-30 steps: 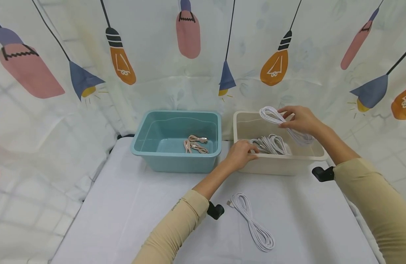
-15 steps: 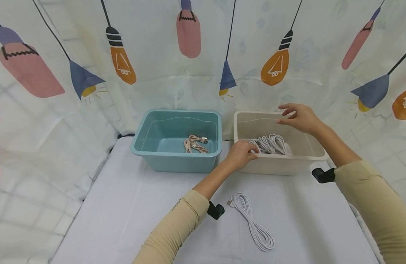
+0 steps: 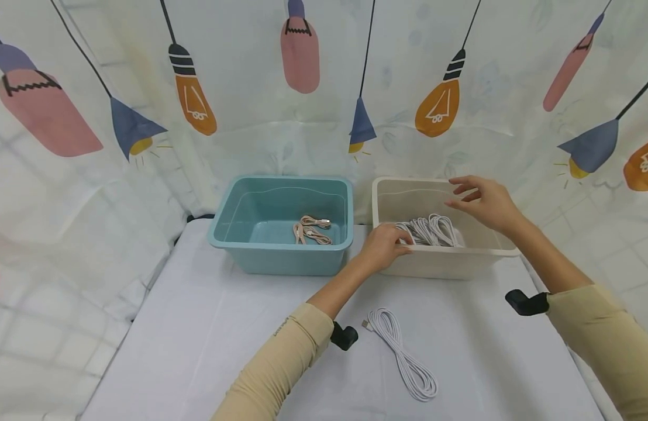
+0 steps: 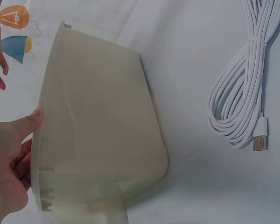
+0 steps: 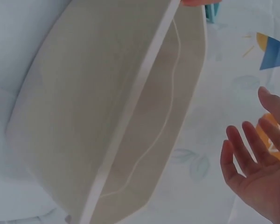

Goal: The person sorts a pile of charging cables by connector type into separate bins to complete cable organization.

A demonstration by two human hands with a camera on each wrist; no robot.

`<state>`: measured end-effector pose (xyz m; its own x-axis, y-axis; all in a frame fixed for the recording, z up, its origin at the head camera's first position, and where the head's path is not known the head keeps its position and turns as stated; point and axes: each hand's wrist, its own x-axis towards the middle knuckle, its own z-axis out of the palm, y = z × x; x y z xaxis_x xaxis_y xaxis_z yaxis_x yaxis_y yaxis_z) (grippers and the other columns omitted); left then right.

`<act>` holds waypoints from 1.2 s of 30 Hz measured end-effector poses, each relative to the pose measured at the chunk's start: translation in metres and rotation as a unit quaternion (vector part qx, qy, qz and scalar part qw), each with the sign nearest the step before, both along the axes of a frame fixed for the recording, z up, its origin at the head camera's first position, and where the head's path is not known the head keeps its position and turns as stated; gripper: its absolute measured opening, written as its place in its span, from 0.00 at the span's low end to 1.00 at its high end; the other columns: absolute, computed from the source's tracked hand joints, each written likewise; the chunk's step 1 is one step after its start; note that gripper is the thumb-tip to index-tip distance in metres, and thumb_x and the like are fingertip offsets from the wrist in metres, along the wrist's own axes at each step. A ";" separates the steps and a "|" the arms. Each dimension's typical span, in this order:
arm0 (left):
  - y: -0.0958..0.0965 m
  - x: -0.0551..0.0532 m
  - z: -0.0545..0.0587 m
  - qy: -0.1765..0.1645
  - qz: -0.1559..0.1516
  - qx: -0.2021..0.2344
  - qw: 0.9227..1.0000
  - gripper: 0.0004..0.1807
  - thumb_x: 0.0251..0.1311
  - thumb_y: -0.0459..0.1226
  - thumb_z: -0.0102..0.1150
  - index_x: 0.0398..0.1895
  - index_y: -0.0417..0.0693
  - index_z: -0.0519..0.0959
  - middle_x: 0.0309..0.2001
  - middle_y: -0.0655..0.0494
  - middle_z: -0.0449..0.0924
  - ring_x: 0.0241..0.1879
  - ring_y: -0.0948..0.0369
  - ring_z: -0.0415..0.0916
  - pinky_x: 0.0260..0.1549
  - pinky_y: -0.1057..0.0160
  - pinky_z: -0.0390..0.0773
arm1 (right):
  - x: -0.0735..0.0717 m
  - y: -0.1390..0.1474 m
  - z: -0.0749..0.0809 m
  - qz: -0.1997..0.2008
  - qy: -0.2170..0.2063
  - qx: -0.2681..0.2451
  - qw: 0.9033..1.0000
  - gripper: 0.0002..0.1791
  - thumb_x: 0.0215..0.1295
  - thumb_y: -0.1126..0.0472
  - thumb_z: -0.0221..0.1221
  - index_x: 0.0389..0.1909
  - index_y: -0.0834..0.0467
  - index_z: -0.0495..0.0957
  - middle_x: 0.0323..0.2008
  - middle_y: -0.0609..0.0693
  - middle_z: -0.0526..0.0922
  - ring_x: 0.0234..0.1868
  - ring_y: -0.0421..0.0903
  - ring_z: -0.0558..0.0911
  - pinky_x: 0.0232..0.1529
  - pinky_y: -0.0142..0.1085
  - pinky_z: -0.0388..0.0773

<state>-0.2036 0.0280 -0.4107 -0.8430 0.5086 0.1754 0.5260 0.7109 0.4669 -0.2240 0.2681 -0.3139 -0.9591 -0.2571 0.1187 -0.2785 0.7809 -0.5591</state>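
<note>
My left hand (image 3: 383, 247) grips the near-left rim of a beige plastic bin (image 3: 441, 264); in the left wrist view its thumb lies at the rim and the fingers curl inside. Several coiled white cables (image 3: 433, 230) lie in this bin. Above its right side hovers my right hand (image 3: 486, 203), fingers relaxed and holding nothing; the right wrist view shows the bare palm (image 5: 261, 186). A bundled white USB cable (image 4: 238, 88) rests on the table in front of the bin, its plug pointing left in the head view.
Left of the beige bin stands a teal bin (image 3: 279, 260) with a few tan cables (image 3: 314, 231) inside. A white cloth covers the table (image 3: 197, 351). Behind it hangs a curtain (image 3: 240, 105) printed with lamps and bulbs.
A second white cable bundle, held by my right hand a second ago, was let go into the beige bin. The right hand has since shifted slightly down and right. My left hand has stayed put.
</note>
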 end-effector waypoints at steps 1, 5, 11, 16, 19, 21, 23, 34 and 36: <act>0.000 0.000 0.000 0.001 0.000 0.000 1.000 0.11 0.67 0.44 0.71 0.47 0.52 0.91 0.43 0.56 0.89 0.48 0.59 0.82 0.48 0.67 0.78 | 0.002 0.000 -0.001 0.001 0.002 -0.002 1.000 0.31 0.74 0.55 0.66 0.72 0.65 0.73 0.58 0.71 0.82 0.56 0.70 0.83 0.48 0.49 0.87; 0.001 -0.001 -0.001 0.001 0.001 0.000 1.000 0.11 0.67 0.44 0.71 0.47 0.52 0.91 0.43 0.56 0.89 0.48 0.59 0.82 0.48 0.68 0.78 | 0.012 0.000 -0.006 0.002 0.012 -0.016 1.000 0.30 0.74 0.57 0.67 0.71 0.65 0.73 0.57 0.70 0.82 0.55 0.70 0.83 0.40 0.23 0.78; 0.002 -0.001 -0.002 0.002 0.001 -0.004 1.000 0.10 0.67 0.44 0.71 0.47 0.52 0.92 0.42 0.56 0.89 0.47 0.60 0.81 0.48 0.67 0.77 | 0.031 -0.001 -0.019 0.012 0.047 -0.049 0.998 0.27 0.72 0.63 0.67 0.68 0.66 0.76 0.54 0.69 0.83 0.51 0.70 0.85 0.37 0.13 0.71; 0.002 -0.001 -0.002 0.004 0.001 -0.003 1.000 0.10 0.67 0.44 0.71 0.47 0.52 0.92 0.42 0.57 0.89 0.47 0.60 0.81 0.49 0.67 0.77 | 0.044 -0.003 -0.037 0.014 0.090 -0.068 0.994 0.24 0.68 0.67 0.70 0.63 0.67 0.80 0.48 0.67 0.85 0.43 0.60 0.89 0.37 0.14 0.73; 0.002 0.000 -0.003 -0.001 0.003 -0.002 1.000 0.10 0.67 0.44 0.71 0.47 0.52 0.91 0.43 0.57 0.89 0.48 0.60 0.81 0.48 0.67 0.77 | 0.052 -0.004 -0.048 0.015 0.111 -0.078 0.991 0.22 0.64 0.70 0.71 0.59 0.68 0.82 0.45 0.67 0.86 0.38 0.42 0.87 0.37 0.15 0.74; 0.002 0.000 -0.003 -0.006 0.004 0.001 1.000 0.11 0.68 0.44 0.70 0.48 0.52 0.91 0.43 0.56 0.88 0.48 0.59 0.81 0.48 0.67 0.77 | 0.057 -0.005 -0.054 0.017 0.121 -0.087 0.989 0.21 0.62 0.72 0.72 0.56 0.69 0.82 0.44 0.67 0.87 0.36 0.32 0.83 0.37 0.15 0.74; 0.002 0.001 -0.003 -0.010 0.005 0.003 1.000 0.11 0.68 0.44 0.70 0.48 0.52 0.91 0.43 0.56 0.88 0.48 0.59 0.80 0.47 0.67 0.77 | 0.062 -0.006 -0.062 0.020 0.136 -0.095 0.986 0.21 0.60 0.73 0.73 0.54 0.69 0.83 0.42 0.67 0.87 0.36 0.27 0.80 0.37 0.15 0.75; 0.002 0.002 -0.001 -0.002 0.009 -0.002 1.000 0.10 0.67 0.44 0.71 0.47 0.53 0.91 0.42 0.56 0.88 0.47 0.60 0.80 0.47 0.67 0.77 | 0.091 -0.012 -0.118 0.006 0.144 -0.126 0.981 0.22 0.56 0.76 0.74 0.53 0.66 0.84 0.39 0.62 0.88 0.34 0.29 0.81 0.33 0.19 0.79; 0.002 0.002 -0.001 -0.001 0.010 -0.002 1.000 0.10 0.67 0.44 0.71 0.47 0.53 0.91 0.42 0.56 0.88 0.47 0.60 0.80 0.48 0.67 0.77 | 0.094 -0.013 -0.128 0.009 0.142 -0.127 0.982 0.22 0.55 0.76 0.74 0.53 0.66 0.84 0.38 0.61 0.88 0.34 0.31 0.82 0.32 0.23 0.81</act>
<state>-0.2015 0.0296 -0.4114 -0.8530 0.4928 0.1717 0.5111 0.7225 0.4657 -0.1297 0.2548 -0.4421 -0.8734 -0.2020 0.4432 -0.4644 0.6196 -0.6328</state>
